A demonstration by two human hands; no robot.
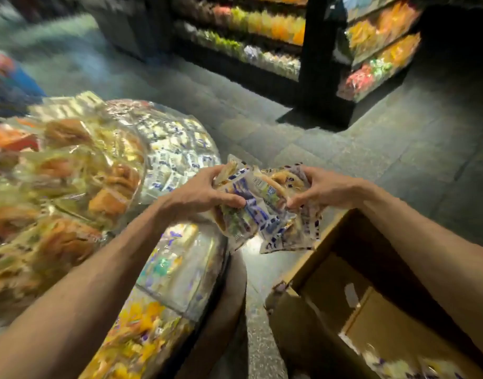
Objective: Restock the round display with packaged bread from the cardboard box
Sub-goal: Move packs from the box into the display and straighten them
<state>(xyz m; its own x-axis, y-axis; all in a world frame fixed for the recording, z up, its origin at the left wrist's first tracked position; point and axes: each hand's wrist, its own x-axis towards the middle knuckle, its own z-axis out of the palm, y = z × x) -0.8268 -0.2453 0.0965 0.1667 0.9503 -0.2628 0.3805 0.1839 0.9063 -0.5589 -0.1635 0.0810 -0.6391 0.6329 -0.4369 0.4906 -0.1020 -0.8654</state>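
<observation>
The bread packs (pixel 262 214), clear wrappers with blue and white print, hang in mid-air near the middle of the view, above the gap between the round display and the box. The picture is blurred, so there seem to be two or three, but the count is unsure. The left hand (pixel 196 195) grips the bunch from 9 o'clock, thumb curled over the front wrapper. The right hand (pixel 321 190) pinches it from 3 o'clock, fingers bent round the plastic.

The round display (pixel 224 258) fills the 8 to 10 o'clock side, its clear wall and tiers crowded with wrapped buns and rolls. The cardboard box (pixel 330 294) stands open at 5 o'clock under the right forearm, with a few more packs (pixel 399 365) at its bottom. Dark shelves (pixel 308 50) of bright bagged goods stand at 12 to 2 o'clock across the grey tiled floor (pixel 399 165).
</observation>
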